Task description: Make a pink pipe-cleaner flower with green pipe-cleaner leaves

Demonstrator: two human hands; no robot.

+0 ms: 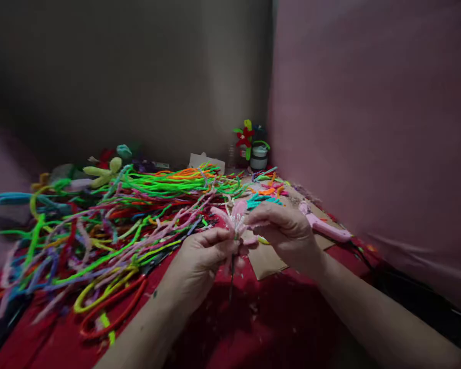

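Note:
A pink pipe-cleaner flower (230, 218) with pale stamens at its centre is held up above the red table. My left hand (211, 251) pinches it at the base, where a thin dark stem hangs down below the fingers. At the flower's right side, my right hand (284, 228) has its thumb and fingers closed on a pink petal. The fingertips partly hide the petals on that side.
A heap of colourful pipe cleaners (153, 205) covers the left and middle. A pink glue gun (326, 225) lies right, near a cardboard piece (267, 259). Behind stand a red pipe-cleaner flower (245, 137) and a white pot (258, 157). A pink wall (369, 113) borders the right.

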